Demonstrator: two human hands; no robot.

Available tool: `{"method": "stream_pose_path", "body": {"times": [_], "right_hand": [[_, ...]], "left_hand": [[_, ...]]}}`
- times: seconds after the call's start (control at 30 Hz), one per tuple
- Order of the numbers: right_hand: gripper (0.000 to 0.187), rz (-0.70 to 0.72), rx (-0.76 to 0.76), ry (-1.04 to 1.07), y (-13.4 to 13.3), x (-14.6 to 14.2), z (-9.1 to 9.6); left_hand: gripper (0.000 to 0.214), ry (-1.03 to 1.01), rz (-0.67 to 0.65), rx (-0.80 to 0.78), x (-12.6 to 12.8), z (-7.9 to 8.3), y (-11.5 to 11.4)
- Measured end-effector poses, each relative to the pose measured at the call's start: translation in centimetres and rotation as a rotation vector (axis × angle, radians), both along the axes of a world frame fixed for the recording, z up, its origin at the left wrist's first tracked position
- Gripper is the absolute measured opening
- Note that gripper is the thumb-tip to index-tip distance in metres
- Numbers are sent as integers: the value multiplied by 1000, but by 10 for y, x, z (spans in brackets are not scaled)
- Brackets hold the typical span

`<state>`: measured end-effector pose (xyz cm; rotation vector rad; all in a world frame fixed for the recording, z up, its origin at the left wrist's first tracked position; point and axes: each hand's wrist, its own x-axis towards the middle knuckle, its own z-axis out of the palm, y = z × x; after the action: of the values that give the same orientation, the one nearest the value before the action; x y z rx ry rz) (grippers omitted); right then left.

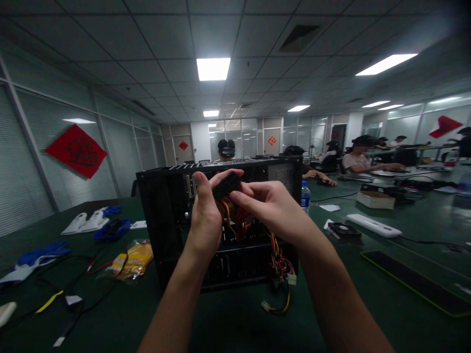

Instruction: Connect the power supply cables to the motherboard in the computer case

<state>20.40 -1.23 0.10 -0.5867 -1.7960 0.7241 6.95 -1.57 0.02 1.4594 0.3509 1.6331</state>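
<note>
An open black computer case (162, 230) stands on the green table in front of me. Before its open side, both hands hold a dark, blocky connector (227, 184) that tilts up to the right. My left hand (206, 215) is closed around its left part, thumb up. At its right end, the fingertips of my right hand (270, 203) pinch it. Yellow and red wires (230, 220) run just below the connector; whether all of them join it is hidden by my fingers. A bundle of coloured power cables (277, 264) hangs from the case's right side, its white plug (265, 306) on the table.
Left lie gloves (86, 221), a blue tray (112, 229), a yellow bag (132, 260) and loose black cables. To the right are a bottle (305, 196), a fan (344, 230), a white power strip (373, 225) and a dark mat (415, 282). Other people sit behind.
</note>
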Motion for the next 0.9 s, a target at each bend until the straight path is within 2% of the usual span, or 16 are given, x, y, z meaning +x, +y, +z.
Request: {"method": "stream_pose_path", "body": {"times": [0.1,0.2,0.43,0.9], "right_hand": [[39,75,-44,62,3,-5,-1],[32,91,-57,163,6,-13,-2],[38,28,-106,270,14,-24,-6],[34,63,-100,350,17,-31,-9]], "left_hand": [[76,-40,72,10,1,-1,3],[75,-97,96,29,2,-1,7],[62,-262,43,98,11,-1,6],[39,-314,-5,90,10,-3,12]]}}
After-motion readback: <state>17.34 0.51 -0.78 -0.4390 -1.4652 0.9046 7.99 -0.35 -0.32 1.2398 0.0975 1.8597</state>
